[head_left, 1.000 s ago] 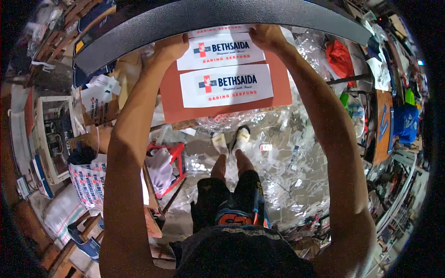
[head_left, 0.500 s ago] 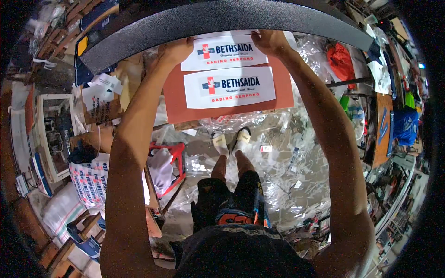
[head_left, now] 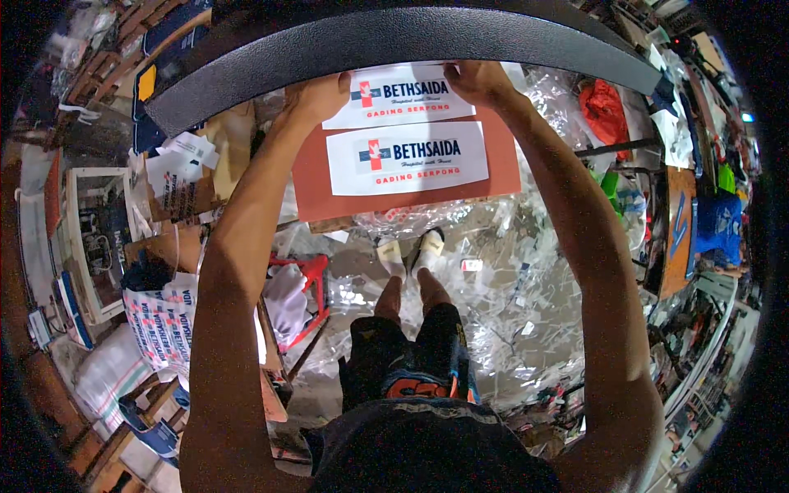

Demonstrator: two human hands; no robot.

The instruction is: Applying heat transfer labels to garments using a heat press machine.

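My left hand (head_left: 320, 94) and my right hand (head_left: 478, 84) are closed at the top corners of a white printed sheet (head_left: 399, 82), their fingertips partly hidden beneath a curved black textured bar (head_left: 394, 33). The sheet has a red-and-blue cross logo and lettering. It lies on a flat reddish-brown board (head_left: 411, 199), with a similar white printed sheet (head_left: 407, 177) lower on the same board. My forearms reach up along both sides of the board.
Below are my legs, sandals (head_left: 431, 245) and scattered plastic scraps (head_left: 518, 329). A red stool (head_left: 316, 279) holds pale cloth at left, near a white-framed case (head_left: 94, 246). A red bag (head_left: 604, 115) and a wooden panel (head_left: 678, 230) are at right.
My hands, the sheets and the black bar have shifted slightly downward in the picture. The upper strip of printing seen earlier has gone out of sight under the bar.
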